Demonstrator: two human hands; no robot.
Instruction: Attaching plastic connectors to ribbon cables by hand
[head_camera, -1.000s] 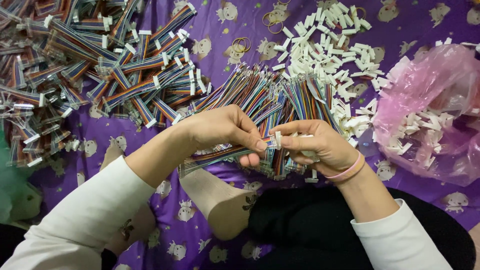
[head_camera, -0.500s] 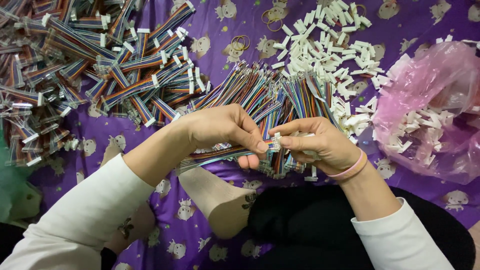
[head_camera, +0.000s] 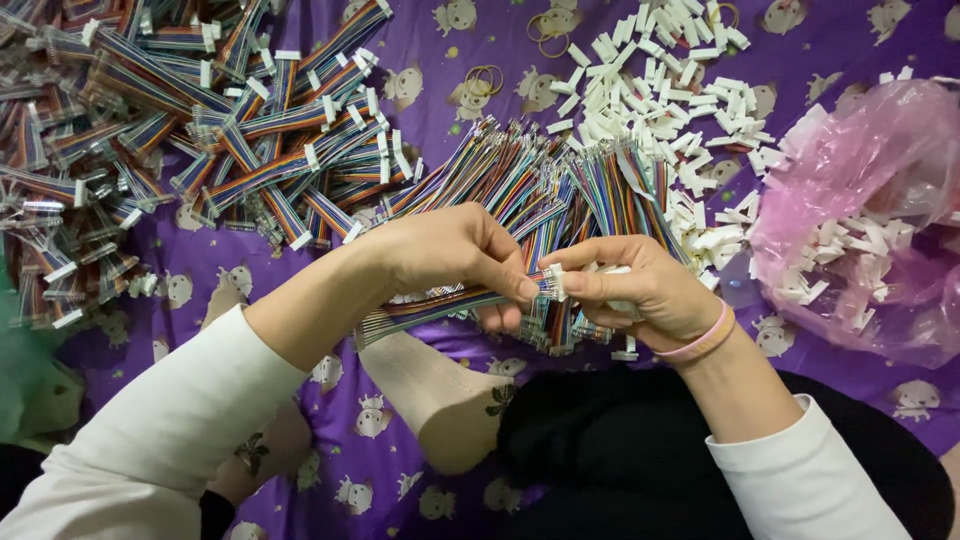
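left hand (head_camera: 455, 255) pinching a flat rainbow ribbon cable (head_camera: 430, 305), right hand (head_camera: 640, 285) gripping a small white plastic connector (head_camera: 556, 283) at its tip, glossy loose wires (head_camera: 540, 190) beyond both hands

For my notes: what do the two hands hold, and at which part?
Left hand pinches a rainbow ribbon cable near its end; right hand holds a white connector housing there.

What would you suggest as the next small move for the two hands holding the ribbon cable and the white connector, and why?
Probably press the white connector fully onto the cable end. The left hand pinches the rainbow ribbon cable right at its tip, the right hand holds the connector against it, and the fingertips of both hands meet there. Whether it is already seated is too small to tell.
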